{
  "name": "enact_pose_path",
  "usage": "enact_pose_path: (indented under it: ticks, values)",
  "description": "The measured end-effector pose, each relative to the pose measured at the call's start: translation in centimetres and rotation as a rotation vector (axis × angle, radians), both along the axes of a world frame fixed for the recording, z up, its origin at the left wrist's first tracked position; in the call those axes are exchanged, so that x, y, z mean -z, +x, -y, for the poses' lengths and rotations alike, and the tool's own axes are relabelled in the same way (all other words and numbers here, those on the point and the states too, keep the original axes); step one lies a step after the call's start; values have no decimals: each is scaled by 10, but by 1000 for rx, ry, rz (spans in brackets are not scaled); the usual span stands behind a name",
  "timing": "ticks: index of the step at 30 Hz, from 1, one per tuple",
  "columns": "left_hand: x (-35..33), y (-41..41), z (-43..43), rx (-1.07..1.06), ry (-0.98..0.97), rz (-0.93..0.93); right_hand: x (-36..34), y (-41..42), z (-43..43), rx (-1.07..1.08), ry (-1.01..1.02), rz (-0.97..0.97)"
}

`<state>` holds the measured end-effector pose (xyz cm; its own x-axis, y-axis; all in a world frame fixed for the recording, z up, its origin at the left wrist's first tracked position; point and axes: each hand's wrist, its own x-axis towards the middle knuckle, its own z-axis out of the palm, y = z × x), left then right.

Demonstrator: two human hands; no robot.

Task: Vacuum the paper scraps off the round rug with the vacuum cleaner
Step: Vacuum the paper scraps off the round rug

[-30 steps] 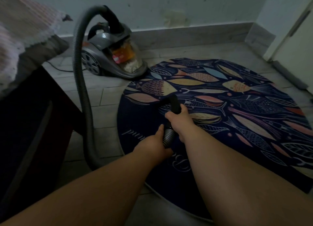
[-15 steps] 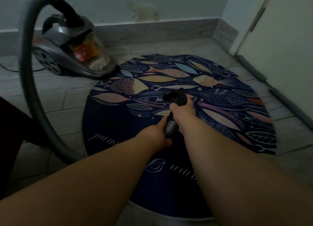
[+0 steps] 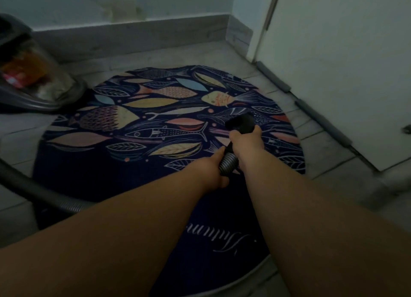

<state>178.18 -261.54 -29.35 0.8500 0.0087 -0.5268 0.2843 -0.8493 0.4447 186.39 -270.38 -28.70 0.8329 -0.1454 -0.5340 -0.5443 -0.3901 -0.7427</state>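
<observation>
A round dark-blue rug (image 3: 93, 169) with a fish and leaf pattern lies on the tiled floor. My right hand (image 3: 245, 144) grips the black nozzle end of the vacuum hose (image 3: 241, 123), which points down at the rug's right half. Just behind it, my left hand (image 3: 211, 172) holds the ribbed grey part of the hose (image 3: 226, 163). The canister vacuum cleaner (image 3: 33, 80) sits at the rug's far left edge, partly cut off by the frame. I make out no paper scraps on the rug in this dim light.
The hose (image 3: 44, 196) loops across the floor at the left. A white door (image 3: 344, 63) with a grey draught strip (image 3: 322, 120) along its bottom stands to the right. A tiled skirting (image 3: 133, 36) runs along the back wall.
The view has swung to the right, so the vacuum cleaner now sits at the left edge. Both hands have carried the nozzle rightward across the rug toward the door side.
</observation>
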Motion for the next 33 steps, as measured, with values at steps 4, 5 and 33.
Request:
enact_pose_path:
  ticks: [4, 5, 33]
  values:
    - [1, 24, 24, 79, 4, 26, 2, 18, 32, 70, -35, 30]
    - [3, 28, 27, 91, -2, 29, 3, 21, 36, 96, -38, 30]
    - [9, 15, -127, -243, 26, 9, 20, 36, -147, -260, 108, 60]
